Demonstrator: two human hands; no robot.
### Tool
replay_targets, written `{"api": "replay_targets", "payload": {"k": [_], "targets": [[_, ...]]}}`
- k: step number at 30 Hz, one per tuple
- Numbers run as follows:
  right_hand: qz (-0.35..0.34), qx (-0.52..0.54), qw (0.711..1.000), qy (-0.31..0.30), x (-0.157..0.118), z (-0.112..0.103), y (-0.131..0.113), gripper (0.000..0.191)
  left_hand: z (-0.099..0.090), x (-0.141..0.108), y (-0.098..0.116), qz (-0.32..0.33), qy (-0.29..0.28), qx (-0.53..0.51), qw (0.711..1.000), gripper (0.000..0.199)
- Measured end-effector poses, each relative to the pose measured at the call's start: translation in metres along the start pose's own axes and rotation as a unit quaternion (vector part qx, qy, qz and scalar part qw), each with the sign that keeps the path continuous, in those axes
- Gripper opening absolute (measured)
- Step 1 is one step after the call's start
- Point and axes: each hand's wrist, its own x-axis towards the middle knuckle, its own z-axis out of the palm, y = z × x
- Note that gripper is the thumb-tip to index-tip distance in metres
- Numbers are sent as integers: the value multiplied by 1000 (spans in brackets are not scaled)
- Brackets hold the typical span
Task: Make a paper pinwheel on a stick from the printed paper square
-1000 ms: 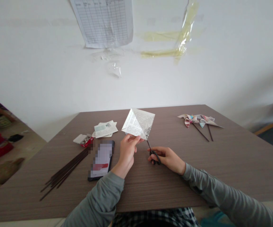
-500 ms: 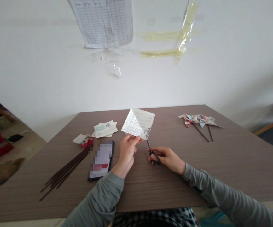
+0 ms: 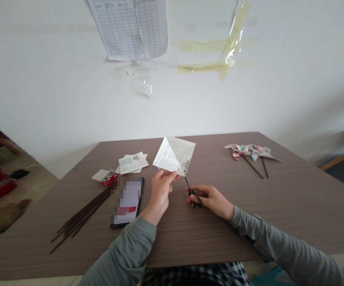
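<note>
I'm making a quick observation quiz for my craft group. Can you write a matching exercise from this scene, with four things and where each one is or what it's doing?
Column 1
1. Left hand
2. Right hand
3. Bundle of dark sticks
4. Paper pinwheels

Column 2
A. At the far right of the brown table
B. Pinching a folded sheet of printed paper
C. Lying left of the phone
D. Holding black-handled scissors

Pairs: 1-B, 2-D, 3-C, 4-A
</note>
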Motion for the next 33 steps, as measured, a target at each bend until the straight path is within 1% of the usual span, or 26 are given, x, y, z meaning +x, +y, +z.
{"api": "replay_targets", "payload": {"k": [4, 8, 10, 15, 26, 33], "targets": [[-1, -4, 1000, -1, 0, -1, 2, 93, 0, 0, -1, 1, 1, -1, 1000, 36], [1, -3, 1000, 1, 0, -1, 3, 99, 0, 0, -2, 7, -3, -5, 1000, 40], [0, -2, 1000, 3, 0, 0, 2, 100, 0, 0, -2, 8, -3, -8, 1000, 39], [-1, -9, 1000, 5, 1, 0, 3, 97, 0, 0, -1, 6, -3, -8, 1000, 36], [-3, -18, 1000, -1, 3, -4, 11, 95, 2, -2, 0, 16, 1, -8, 1000, 47], [-2, -25, 1000, 0, 2, -3, 9, 95, 2, -2, 0, 14, 5, -8, 1000, 45]]}}
